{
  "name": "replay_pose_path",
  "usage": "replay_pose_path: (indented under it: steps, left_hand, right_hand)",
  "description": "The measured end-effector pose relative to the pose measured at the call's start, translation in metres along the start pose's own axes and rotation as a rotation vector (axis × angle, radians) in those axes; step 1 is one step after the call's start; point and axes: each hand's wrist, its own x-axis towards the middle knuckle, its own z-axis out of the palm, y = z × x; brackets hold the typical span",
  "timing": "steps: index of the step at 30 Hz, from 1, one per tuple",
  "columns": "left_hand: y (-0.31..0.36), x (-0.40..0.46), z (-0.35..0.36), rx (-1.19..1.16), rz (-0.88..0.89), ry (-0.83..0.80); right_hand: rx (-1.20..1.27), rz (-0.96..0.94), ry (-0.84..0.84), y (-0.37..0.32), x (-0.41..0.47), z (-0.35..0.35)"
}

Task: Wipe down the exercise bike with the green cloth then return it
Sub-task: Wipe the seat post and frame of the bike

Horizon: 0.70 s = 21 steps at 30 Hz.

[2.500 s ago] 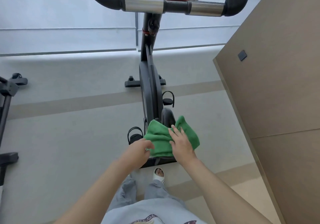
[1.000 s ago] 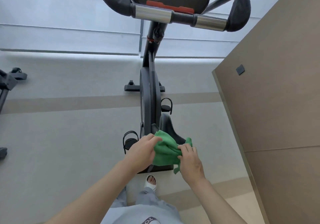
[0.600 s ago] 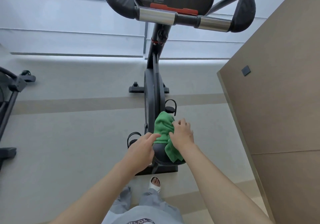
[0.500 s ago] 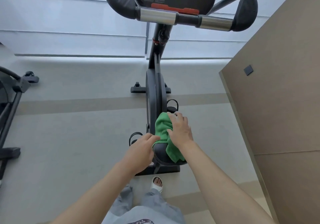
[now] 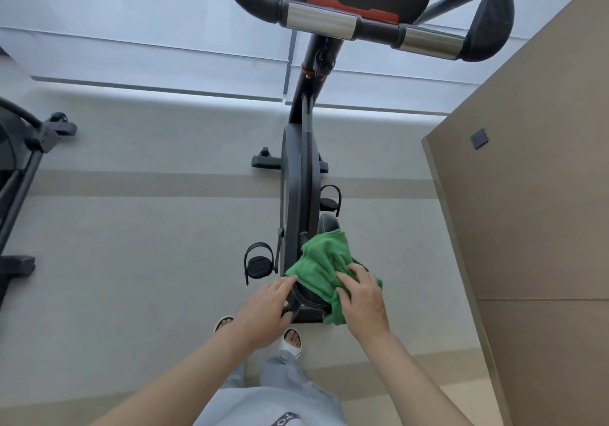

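Green cloth on saddle under flat right hand.

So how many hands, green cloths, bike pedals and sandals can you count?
Hands: 2, the left hand and the right hand
Green cloth: 1
Pedals: 2
Sandals: 2
Total: 7

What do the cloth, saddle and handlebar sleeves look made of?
Cloth: green terry or microfibre, going by its fuzzy nap and soft folds. Saddle: black padded vinyl or leather, probably; slight sheen, stitched edge. Handlebar sleeves: polished metal, bright reflections.
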Motion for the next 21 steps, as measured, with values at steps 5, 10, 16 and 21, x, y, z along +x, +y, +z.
replay_pose_path:
  steps: [5,10,16,21]
  left_hand:
    - [-0.011,-0.006,-0.010,-0.070,-0.052,0.117]
    - [-0.024,-0.016,-0.018,-0.102,-0.096,0.166]
    - [-0.027,-0.017,-0.020,-0.093,-0.113,0.172]
    - [-0.012,-0.004,-0.020,-0.039,-0.067,0.136]
  right_hand:
    - [-0.082,-0.201,-0.001,-0.015,-0.020,0.013]
    - [-0.236,-0.306,-0.115,-0.043,-0.015,0.025]
    - [-0.205,-0.296,-0.201,-0.061,0.005,0.027]
    - [-0.161,-0.307,-0.162,-0.022,-0.010,0.018]
